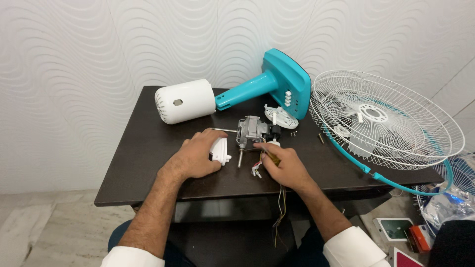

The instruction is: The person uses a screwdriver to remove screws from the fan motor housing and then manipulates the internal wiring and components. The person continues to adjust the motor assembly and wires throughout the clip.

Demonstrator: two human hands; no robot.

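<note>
Grey metal fan motor [251, 129] lies stripped mid-table, white housing [184, 101] and wire grille [386, 121] already off (reassembly untouched). Left hand [195, 157] grips a white plastic piece [220, 151]; right hand [284, 165] pinches a screwdriver's yellow handle [271, 157].

Bright, even indoor light, seemingly from above. The dark table [148, 163] shows a soft sheen and only faint shadows under the hands. The picture is sharp throughout, with slight wide-angle bending toward the edges; white wall [74, 59] not overexposed.
</note>
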